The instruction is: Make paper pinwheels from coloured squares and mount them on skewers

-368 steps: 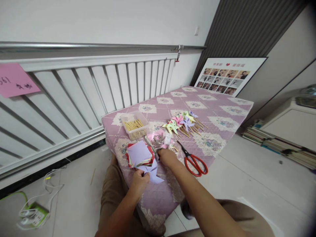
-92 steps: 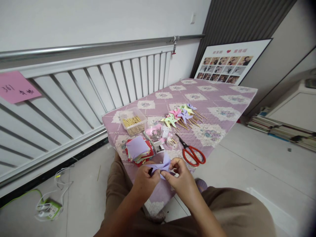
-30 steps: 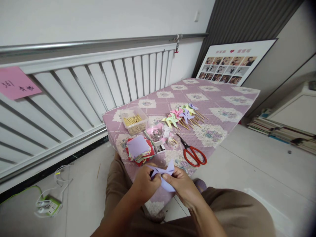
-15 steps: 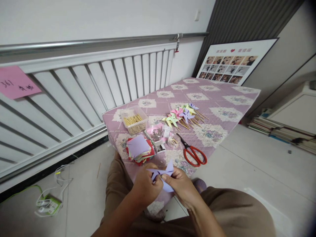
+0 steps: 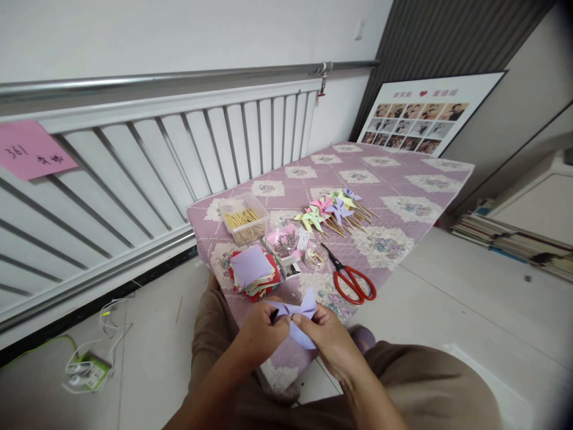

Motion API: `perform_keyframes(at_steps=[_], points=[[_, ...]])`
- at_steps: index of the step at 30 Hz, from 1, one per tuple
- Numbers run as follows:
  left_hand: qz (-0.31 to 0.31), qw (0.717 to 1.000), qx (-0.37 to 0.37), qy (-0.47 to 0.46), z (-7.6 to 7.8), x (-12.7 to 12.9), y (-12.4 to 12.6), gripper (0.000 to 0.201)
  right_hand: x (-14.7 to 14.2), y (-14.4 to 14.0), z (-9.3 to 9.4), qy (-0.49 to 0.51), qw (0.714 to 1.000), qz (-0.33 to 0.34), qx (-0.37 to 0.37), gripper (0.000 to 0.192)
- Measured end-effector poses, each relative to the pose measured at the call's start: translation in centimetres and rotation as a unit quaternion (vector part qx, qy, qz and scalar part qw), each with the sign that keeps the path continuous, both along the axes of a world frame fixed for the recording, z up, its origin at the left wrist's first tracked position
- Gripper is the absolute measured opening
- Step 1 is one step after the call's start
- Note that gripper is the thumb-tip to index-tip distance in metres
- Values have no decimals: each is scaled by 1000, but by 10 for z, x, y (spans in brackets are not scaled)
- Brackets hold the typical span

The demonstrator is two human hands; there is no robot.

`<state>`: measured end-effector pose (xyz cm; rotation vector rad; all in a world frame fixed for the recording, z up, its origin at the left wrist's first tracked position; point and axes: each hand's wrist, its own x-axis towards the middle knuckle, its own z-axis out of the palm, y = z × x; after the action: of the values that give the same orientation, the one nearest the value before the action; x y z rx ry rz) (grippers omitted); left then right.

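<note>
Head view, left hand (image 5: 262, 334) and right hand (image 5: 329, 340) grip closed on lilac paper pinwheel (image 5: 298, 318), long axis left-right.

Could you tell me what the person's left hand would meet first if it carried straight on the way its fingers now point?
The left hand points up and right, into the lilac paper piece it already pinches; the right hand grips the other side. Past that, likely the bare quilted table cover, though depth is unclear.

Ahead of the hands, blocked — stack of coloured square papers (image 5: 253, 275), small pink tray of metal pins (image 5: 282, 241), clear plastic box of wooden sticks (image 5: 243, 224). Ahead-right: red-handled scissors (image 5: 350, 278). Beyond them, paper pinwheels on sticks (image 5: 333, 214) — past those, bare purple quilted cover (image 5: 403, 179).
</note>
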<state>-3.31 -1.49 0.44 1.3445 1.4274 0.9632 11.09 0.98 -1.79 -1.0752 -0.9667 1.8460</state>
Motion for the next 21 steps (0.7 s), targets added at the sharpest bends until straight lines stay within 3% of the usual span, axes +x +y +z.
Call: perform_keyframes(at_steps=[10,21], points=[[16,999,-37,-19,-14,-4,2,14,-6,1,2,-16,999,28,-15,34],[71,997,-38,-17,-31,-11,9,21,-17,14,-34,-16,999,39,23,37]])
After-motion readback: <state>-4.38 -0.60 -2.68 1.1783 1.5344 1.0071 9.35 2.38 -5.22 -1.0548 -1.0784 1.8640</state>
